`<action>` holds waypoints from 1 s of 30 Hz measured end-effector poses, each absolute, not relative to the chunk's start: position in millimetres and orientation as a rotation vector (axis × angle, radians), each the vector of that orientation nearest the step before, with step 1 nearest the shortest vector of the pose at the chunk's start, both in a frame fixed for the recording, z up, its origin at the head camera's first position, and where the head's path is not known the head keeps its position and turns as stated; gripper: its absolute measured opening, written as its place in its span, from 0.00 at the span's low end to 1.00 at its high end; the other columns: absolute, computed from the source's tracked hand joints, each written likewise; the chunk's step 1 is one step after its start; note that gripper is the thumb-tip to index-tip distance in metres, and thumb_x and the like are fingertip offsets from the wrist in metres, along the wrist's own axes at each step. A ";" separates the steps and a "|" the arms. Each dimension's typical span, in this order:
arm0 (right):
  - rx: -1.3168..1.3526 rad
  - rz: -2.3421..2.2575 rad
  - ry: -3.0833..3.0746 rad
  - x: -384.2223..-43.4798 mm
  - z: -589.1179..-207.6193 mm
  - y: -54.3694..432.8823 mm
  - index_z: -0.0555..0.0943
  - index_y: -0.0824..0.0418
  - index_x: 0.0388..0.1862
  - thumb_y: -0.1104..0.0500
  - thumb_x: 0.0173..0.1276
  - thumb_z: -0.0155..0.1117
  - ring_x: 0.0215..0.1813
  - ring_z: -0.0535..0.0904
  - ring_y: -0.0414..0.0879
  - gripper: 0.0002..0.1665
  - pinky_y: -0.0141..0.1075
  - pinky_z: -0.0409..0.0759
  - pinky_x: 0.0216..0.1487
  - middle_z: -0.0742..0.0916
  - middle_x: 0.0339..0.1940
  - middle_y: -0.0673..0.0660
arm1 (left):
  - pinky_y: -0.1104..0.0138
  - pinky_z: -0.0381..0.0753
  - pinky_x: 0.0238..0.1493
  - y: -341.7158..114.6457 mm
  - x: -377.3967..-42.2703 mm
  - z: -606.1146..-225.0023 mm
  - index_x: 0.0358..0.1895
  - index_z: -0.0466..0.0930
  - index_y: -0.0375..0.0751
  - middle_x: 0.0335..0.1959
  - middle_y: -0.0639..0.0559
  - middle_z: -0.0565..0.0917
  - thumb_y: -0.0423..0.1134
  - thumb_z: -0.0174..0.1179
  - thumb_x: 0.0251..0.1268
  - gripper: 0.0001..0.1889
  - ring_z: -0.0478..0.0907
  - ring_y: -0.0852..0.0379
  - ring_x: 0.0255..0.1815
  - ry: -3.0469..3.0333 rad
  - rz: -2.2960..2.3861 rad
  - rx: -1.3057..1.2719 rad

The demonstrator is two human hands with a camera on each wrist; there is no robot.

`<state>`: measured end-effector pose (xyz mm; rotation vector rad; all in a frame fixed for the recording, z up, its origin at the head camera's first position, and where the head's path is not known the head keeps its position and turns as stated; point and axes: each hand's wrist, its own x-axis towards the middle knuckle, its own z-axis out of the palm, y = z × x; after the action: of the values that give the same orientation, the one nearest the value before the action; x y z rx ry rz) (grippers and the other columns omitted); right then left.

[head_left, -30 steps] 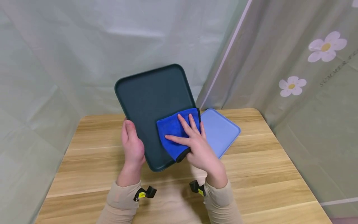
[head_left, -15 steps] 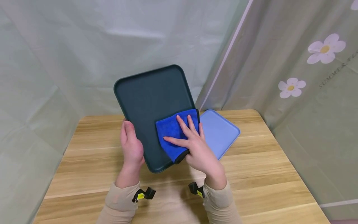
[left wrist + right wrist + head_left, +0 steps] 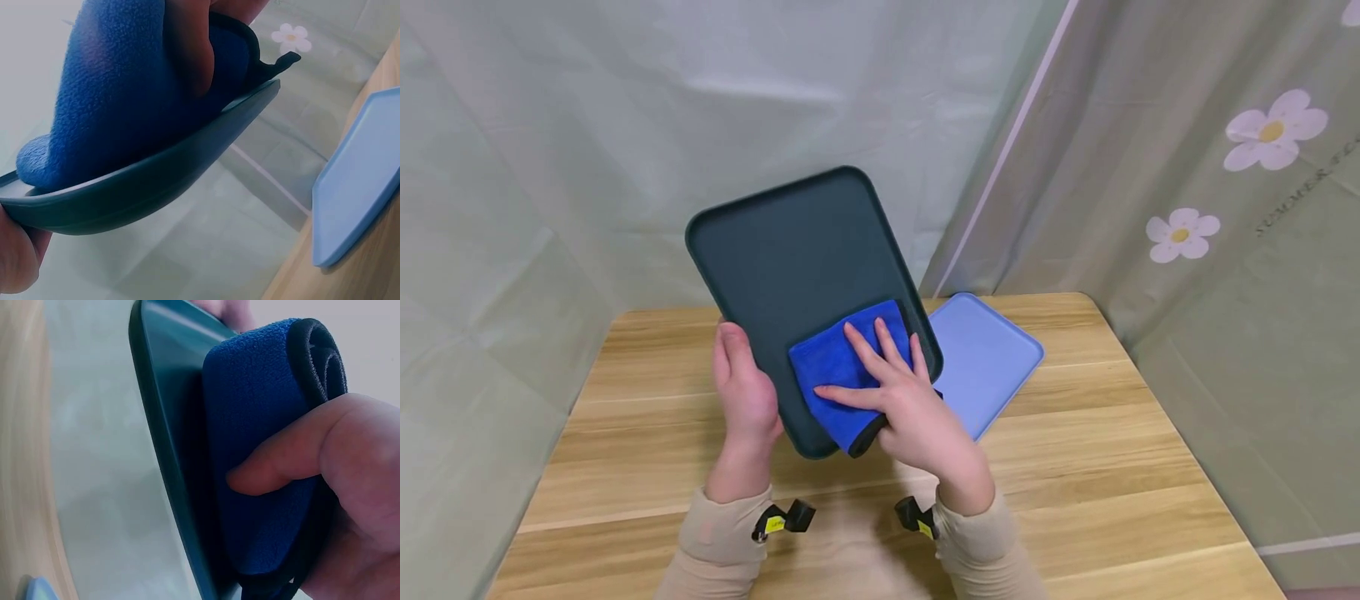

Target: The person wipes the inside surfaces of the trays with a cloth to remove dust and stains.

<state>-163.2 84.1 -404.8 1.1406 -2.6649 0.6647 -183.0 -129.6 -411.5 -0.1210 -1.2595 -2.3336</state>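
My left hand grips the left edge of a dark green rectangular tray, which is raised and tilted above the table. Most of its fingers are hidden behind the tray. Over the tray's lower part, my right hand holds a folded blue cloth with black edging against the inner face. Its fingers are spread across the cloth in the head view. From the right wrist, the thumb shows bent against the cloth's thick fold. The left wrist view shows the cloth bunched inside the tray's rim.
A light blue tray lies on the wooden table, to the right of the green one and partly behind my right hand. Pale curtains stand close behind the table and on both sides, with flowers printed on the right one.
The right hand and cloth have slid left and slightly down over the green tray, baring its right rim. The tray has shifted a little left with the left hand. The light blue tray stays put.
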 end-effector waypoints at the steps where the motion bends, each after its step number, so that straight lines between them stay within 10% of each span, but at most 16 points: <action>1: 1.146 0.663 -2.665 -162.6 -405.2 83.0 0.79 0.30 0.74 0.83 0.44 0.61 0.89 0.29 0.59 0.65 0.75 0.34 0.78 0.45 0.91 0.47 | 0.61 0.74 0.71 -129.8 -183.1 -411.4 0.76 0.69 0.40 0.68 0.42 0.77 0.55 0.41 0.89 0.28 0.74 0.45 0.69 -1.255 -2.334 -0.125; 30: 1.250 0.513 -2.793 -147.0 -408.6 54.9 0.67 0.27 0.82 0.82 0.49 0.65 0.86 0.21 0.60 0.70 0.79 0.37 0.75 0.35 0.90 0.50 | 0.62 0.67 0.76 -146.7 -189.0 -411.1 0.81 0.66 0.43 0.76 0.48 0.74 0.59 0.42 0.87 0.32 0.68 0.49 0.76 -1.530 -2.253 -0.016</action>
<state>-147.0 54.9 -408.6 1.2499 -2.7931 0.5130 -189.0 -146.7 -411.1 -0.0157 -1.5302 -2.2527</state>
